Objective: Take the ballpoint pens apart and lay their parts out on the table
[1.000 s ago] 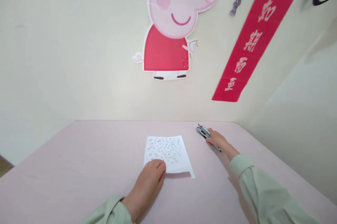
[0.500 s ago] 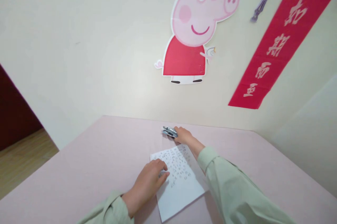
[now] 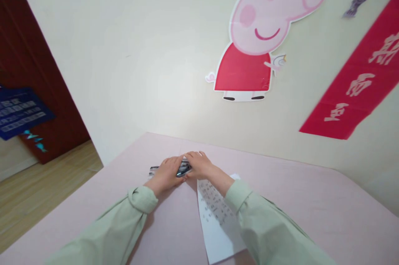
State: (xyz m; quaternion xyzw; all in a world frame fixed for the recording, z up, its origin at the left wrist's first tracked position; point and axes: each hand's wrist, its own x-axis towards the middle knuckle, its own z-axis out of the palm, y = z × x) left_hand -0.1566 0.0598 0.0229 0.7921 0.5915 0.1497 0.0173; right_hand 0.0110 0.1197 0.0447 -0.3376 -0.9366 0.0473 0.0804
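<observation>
A small bundle of what look like dark and clear pens (image 3: 183, 168) lies at the far part of the table, mostly covered by my hands. My left hand (image 3: 168, 172) is closed over the bundle's left part, and some ends stick out beyond it. Against the right end, my right hand (image 3: 199, 165) is curled with its fingers close to the left hand's fingertips. Below my right wrist rests a white sheet of paper (image 3: 218, 231) with rows of handwriting, partly hidden by the right forearm and sleeve.
The table has a pale pink cover (image 3: 280, 190) and meets a cream wall (image 3: 140, 69). On the wall are a cartoon pig cutout (image 3: 243, 65) and a red banner (image 3: 349, 103). A dark red door (image 3: 46, 90) with a blue sign (image 3: 21, 111) stands at the left.
My left hand has left the paper and moved up onto the pens. My right hand still grips them, now shifted left relative to the paper. The view has turned left.
</observation>
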